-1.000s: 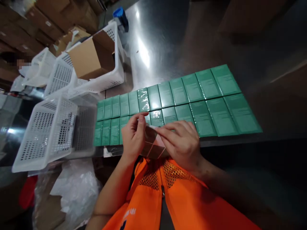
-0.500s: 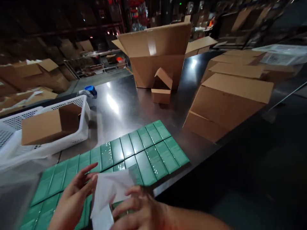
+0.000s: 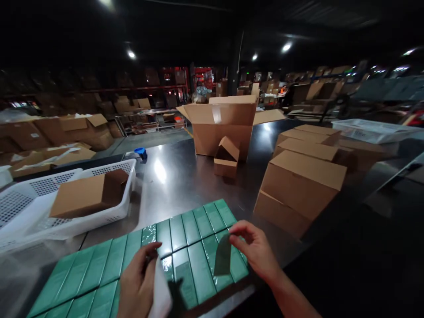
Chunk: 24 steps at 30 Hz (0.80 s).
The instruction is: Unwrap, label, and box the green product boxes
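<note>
A white basket (image 3: 109, 216) sits far left. My left hand (image 3: 137, 282) pinches a white sheet (image 3: 161, 296) over the green boxes (image 3: 185, 247); my right hand (image 3: 256, 249) pinches a peeled label (image 3: 223, 258) above them, near cartons (image 3: 298, 190).

Hands (image 3: 256, 249) over green boxes (image 3: 185, 247) — label (image 3: 223, 260) pinched.

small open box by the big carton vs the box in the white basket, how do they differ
The small open box stands upright on the steel table with a flap raised; the box in the white basket lies on its side, its opening facing right. The basket box looks larger. Both are plain brown cardboard and open.
</note>
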Each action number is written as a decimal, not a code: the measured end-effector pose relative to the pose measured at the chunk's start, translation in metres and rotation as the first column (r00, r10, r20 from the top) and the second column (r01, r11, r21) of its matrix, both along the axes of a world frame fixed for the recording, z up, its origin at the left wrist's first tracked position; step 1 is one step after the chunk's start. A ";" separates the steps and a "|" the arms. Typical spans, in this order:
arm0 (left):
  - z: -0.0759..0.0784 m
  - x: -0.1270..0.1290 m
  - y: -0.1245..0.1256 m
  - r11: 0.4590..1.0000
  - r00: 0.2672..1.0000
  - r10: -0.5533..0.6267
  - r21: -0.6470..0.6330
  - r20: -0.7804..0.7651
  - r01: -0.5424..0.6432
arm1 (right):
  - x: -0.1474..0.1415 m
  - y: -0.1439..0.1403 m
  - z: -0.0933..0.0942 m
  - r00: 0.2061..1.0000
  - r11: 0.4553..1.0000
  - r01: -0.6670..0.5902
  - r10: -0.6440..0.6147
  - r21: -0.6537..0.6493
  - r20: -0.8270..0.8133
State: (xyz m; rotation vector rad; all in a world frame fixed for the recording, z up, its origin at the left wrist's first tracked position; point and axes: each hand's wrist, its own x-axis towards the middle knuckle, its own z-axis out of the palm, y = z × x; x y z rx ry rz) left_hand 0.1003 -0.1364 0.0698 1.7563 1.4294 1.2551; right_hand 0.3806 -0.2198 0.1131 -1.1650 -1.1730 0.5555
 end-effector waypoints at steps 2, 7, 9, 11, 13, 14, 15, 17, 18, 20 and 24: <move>0.002 -0.001 -0.016 0.955 0.956 -0.188 0.185 -0.226 0.232 | 0.005 0.009 0.000 0.999 0.990 -0.034 0.030 -0.138 -0.032; 0.033 0.004 -0.046 0.760 0.643 -0.620 -0.143 -0.450 0.634 | 0.011 0.028 -0.017 0.995 0.943 -0.099 0.097 -0.317 -0.020; 0.039 0.015 -0.050 0.729 0.698 -0.668 -0.413 -0.258 0.545 | 0.012 0.034 -0.030 0.992 0.923 -0.108 0.122 -0.370 0.015; 0.039 0.023 -0.055 0.678 0.812 -0.576 -0.612 -0.098 0.407 | 0.010 0.037 -0.038 0.986 0.897 -0.138 0.164 -0.420 0.027; 0.036 0.029 -0.060 0.693 0.882 -0.462 -0.658 -0.094 0.293 | 0.007 0.038 -0.039 0.978 0.874 -0.172 0.205 -0.455 0.025; 0.034 0.031 -0.062 0.723 0.890 -0.436 -0.641 -0.134 0.258 | 0.004 0.038 -0.038 0.974 0.867 -0.188 0.225 -0.461 0.026; 0.032 0.032 -0.064 0.745 0.882 -0.437 -0.620 -0.176 0.245 | 0.001 0.039 -0.037 0.969 0.863 -0.206 0.246 -0.462 0.027; 0.027 0.035 -0.064 0.745 0.852 -0.474 -0.617 -0.222 0.254 | -0.005 0.041 -0.036 0.956 0.852 -0.247 0.292 -0.462 0.027; 0.025 0.036 -0.064 0.728 0.839 -0.498 -0.632 -0.222 0.265 | -0.009 0.043 -0.036 0.949 0.845 -0.268 0.314 -0.463 0.024; 0.021 0.038 -0.062 0.699 0.831 -0.521 -0.657 -0.196 0.283 | -0.017 0.046 -0.038 0.938 0.829 -0.299 0.347 -0.472 0.016; 0.013 0.041 -0.061 0.704 0.831 -0.509 -0.664 -0.224 0.252 | -0.031 0.049 -0.045 0.931 0.813 -0.297 0.364 -0.501 0.038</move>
